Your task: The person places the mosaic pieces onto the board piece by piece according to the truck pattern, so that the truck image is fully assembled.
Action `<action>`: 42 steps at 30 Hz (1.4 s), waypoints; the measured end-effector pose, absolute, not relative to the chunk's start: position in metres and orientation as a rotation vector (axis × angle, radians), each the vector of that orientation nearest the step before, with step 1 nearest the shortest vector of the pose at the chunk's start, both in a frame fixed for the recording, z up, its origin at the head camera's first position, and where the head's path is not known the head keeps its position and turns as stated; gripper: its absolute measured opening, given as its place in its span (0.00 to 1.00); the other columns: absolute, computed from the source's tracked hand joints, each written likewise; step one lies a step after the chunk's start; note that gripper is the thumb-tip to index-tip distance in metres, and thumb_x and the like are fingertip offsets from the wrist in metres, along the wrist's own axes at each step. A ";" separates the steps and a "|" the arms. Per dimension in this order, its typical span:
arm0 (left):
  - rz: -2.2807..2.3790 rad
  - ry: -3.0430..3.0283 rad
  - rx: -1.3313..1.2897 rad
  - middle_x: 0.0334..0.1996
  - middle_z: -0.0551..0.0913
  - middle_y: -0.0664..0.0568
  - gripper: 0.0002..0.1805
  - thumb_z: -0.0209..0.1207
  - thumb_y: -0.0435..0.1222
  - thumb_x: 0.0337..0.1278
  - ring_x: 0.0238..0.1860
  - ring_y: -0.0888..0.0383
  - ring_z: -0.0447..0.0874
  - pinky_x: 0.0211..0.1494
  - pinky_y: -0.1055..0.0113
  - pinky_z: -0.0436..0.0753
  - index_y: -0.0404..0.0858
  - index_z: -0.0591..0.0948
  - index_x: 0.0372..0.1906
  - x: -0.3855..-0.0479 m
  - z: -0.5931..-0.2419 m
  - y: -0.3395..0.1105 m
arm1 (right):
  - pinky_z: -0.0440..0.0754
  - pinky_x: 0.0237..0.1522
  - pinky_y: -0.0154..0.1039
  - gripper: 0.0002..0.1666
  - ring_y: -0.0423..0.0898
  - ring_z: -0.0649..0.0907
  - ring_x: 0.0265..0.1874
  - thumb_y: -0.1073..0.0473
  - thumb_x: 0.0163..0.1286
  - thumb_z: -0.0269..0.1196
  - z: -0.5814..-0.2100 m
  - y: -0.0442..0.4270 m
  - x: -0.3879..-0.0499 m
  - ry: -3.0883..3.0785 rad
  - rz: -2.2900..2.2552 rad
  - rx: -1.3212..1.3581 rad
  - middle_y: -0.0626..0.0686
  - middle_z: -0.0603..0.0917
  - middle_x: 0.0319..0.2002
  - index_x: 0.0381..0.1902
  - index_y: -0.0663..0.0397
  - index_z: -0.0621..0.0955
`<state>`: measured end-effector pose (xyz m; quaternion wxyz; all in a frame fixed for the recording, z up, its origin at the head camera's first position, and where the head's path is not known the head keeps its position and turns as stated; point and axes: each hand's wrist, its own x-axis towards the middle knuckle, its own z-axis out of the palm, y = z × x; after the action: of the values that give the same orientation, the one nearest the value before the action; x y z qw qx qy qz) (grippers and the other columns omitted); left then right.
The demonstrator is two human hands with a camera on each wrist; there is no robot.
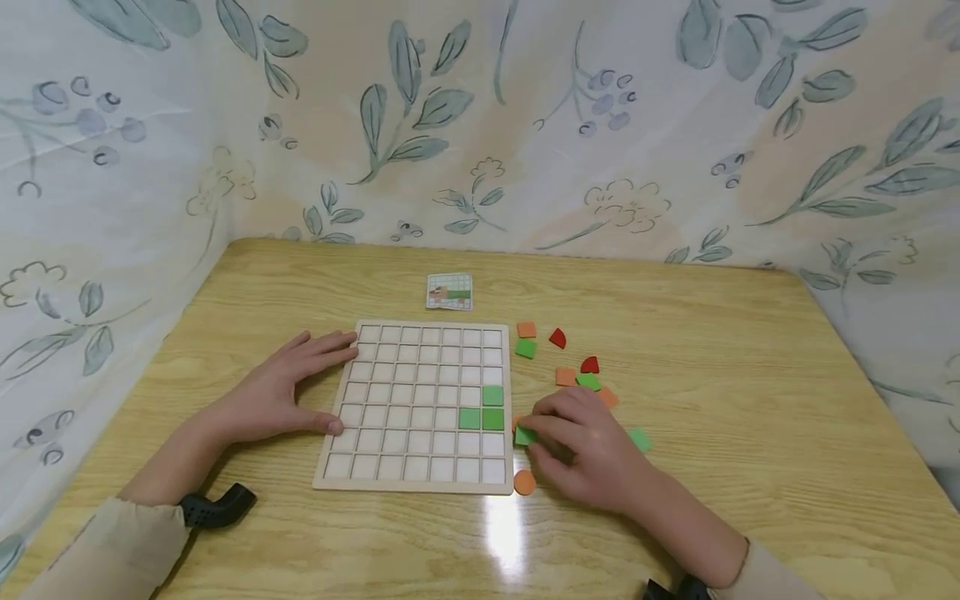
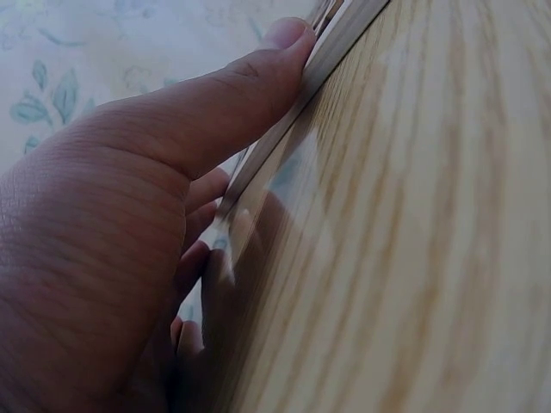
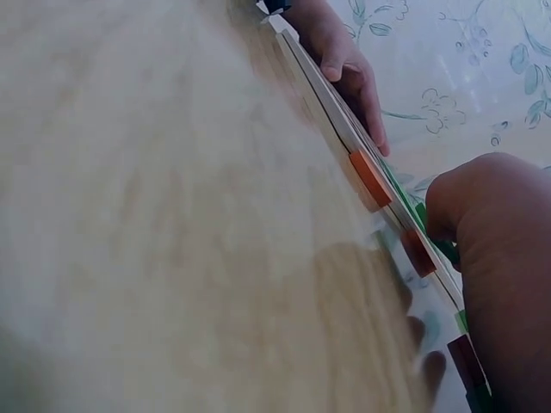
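A pale wooden grid board (image 1: 401, 442) lies on the table, with several white squares and three green square tiles in its cells at the right. My left hand (image 1: 277, 387) rests at the board's left edge, fingers spread, thumb touching the frame; the left wrist view shows the thumb (image 2: 258, 82) against the rim. Just beyond the right edge my right hand (image 1: 596, 450) pinches a green square tile (image 1: 524, 435). In the right wrist view, that hand (image 3: 508, 249) hides most of the tile. An orange tile edge shows beside it, and an orange round tile (image 1: 524, 482) lies below.
Loose tiles lie to the right of the board: an orange square (image 1: 527, 330), a green square (image 1: 526, 348), red quarter-rounds (image 1: 558, 338) and several others. A small picture card (image 1: 449, 292) lies behind the board. Patterned fabric (image 1: 480, 125) borders the table (image 1: 712, 350).
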<state>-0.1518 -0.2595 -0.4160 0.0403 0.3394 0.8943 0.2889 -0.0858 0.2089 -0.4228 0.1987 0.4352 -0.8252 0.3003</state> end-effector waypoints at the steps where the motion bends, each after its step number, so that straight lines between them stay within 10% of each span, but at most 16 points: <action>1: 0.885 2.740 1.035 0.86 0.63 0.48 0.56 0.81 0.58 0.53 0.84 0.42 0.60 0.90 0.53 0.41 0.43 0.71 0.84 -0.152 -0.417 -0.260 | 0.78 0.48 0.41 0.12 0.47 0.82 0.45 0.60 0.70 0.71 -0.423 0.208 -0.087 -2.301 0.837 1.220 0.47 0.87 0.45 0.49 0.55 0.92; 42: 0.896 2.735 1.041 0.86 0.63 0.47 0.56 0.81 0.58 0.53 0.85 0.41 0.59 0.90 0.52 0.40 0.43 0.71 0.84 -0.153 -0.417 -0.260 | 0.82 0.54 0.45 0.11 0.48 0.82 0.48 0.63 0.69 0.73 -0.418 0.147 -0.140 -2.434 0.858 1.280 0.48 0.86 0.44 0.49 0.54 0.93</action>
<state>-0.1525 -0.2600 -0.4172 0.0404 0.3400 0.8929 0.2925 -0.1403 0.1473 -0.4175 0.1301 0.4407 -0.8376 0.2953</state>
